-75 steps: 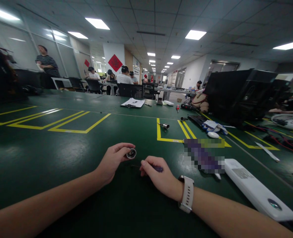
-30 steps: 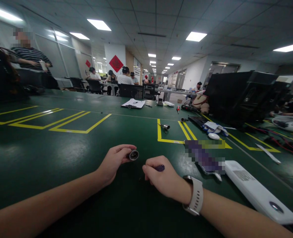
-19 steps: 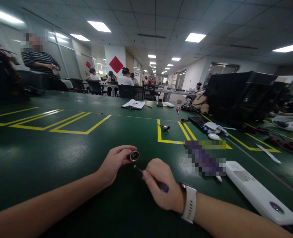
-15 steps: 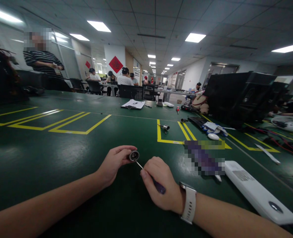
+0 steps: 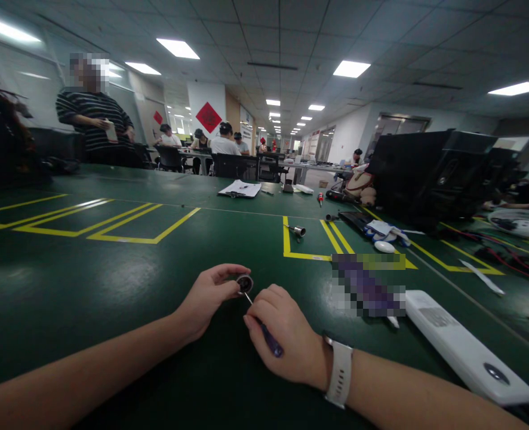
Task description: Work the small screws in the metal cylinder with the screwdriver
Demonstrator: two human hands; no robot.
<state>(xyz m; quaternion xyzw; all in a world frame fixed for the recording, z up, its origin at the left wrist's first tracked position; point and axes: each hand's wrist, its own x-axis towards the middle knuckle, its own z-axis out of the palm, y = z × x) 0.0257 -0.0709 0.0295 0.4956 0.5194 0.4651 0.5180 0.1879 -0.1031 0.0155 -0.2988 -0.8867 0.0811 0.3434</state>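
Observation:
Pinched in the fingers of my left hand [image 5: 211, 297] is a small round metal connector [image 5: 245, 283], its open end facing up towards me. My right hand [image 5: 282, 334] wraps round the dark purple handle of a screwdriver [image 5: 271, 341]. The thin shaft reaches up and left to the connector's rim; whether the tip touches a screw cannot be seen. A similar metal connector [image 5: 298, 231] lies on the green table [image 5: 157, 286] beyond my right hand.
To the right lie a long white device [image 5: 466, 346], a blurred purple item [image 5: 367, 286], a white oval object [image 5: 384, 246] and a cloth [image 5: 385, 232]. Farther back are a clipboard [image 5: 240, 189] and a black case [image 5: 426, 173]. A person [image 5: 97, 125] stands back left.
The connector has shifted slightly right and tilted in my left hand. My right hand has moved a little left, with the screwdriver turned steeper. The standing person has moved right.

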